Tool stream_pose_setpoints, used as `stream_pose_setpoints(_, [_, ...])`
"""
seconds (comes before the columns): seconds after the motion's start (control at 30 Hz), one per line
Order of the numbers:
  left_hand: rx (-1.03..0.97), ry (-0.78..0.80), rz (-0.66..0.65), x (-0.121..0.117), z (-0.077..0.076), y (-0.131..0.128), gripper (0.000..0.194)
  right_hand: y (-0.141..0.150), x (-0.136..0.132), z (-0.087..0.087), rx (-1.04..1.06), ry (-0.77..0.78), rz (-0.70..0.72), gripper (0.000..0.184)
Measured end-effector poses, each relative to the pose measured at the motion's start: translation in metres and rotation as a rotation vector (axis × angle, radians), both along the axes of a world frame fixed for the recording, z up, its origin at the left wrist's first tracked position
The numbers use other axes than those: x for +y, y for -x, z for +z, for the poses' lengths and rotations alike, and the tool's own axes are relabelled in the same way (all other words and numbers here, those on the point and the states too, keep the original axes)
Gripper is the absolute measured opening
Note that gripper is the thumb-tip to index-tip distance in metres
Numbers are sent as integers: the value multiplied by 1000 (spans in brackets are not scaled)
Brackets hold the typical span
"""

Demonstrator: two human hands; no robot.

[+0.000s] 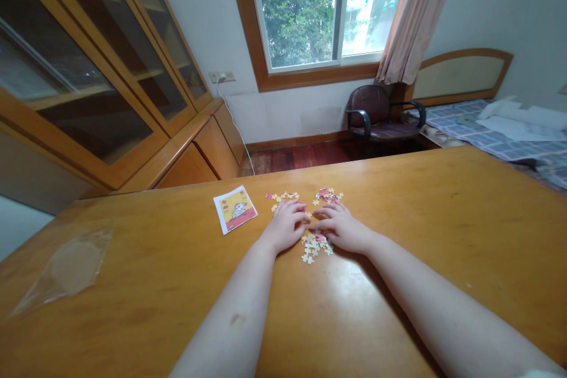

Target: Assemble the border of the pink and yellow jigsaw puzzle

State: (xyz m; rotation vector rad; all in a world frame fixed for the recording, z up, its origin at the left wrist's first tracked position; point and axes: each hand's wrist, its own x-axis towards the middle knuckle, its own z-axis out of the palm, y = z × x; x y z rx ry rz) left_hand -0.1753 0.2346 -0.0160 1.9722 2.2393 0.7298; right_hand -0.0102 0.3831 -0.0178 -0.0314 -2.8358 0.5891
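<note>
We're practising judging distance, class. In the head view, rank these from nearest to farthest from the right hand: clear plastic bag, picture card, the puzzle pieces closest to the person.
1. Puzzle pieces: beside the right hand, on its left.
2. Picture card: farther left, past the left hand.
3. Clear plastic bag: far left on the desk.

room in a home, bed [500,124], curtained window [301,9], glass-doored cabinet [110,53]

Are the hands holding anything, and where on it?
Can't tell: the left hand and right hand are down among puzzle pieces, and any grip is hidden.
</note>
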Motion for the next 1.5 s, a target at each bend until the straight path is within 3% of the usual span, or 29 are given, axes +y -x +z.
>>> stream_pose_setpoints(0.37, [22,-22,86,2,-5,3,18,1,0,6,-10,32,-73,11])
stream_pose_setpoints(0.57, [24,-57,-6,1,-3,2,22,0,-1,2,-3,15,-11,26])
stream_pose_setpoints(0.87, [-30,20,-59,0,-1,1,26,2,-1,1,55,17,-41,7])
stream_pose_setpoints(1.03, [-36,-13,-70,0,-3,1,21,3,6,-4,156,-19,-160,13])
stream_pose_setpoints(1.23, [-57,-34,-105,-1,-2,-1,12,2,11,-8,176,-92,-295,5])
stream_pose_setpoints(1.4, [-73,1,-123,-3,2,-3,9,1,8,-4,147,-112,-284,11])
stream_pose_setpoints(1.5, [-75,21,-121,-3,2,-2,10,0,4,0,132,-68,-195,13])
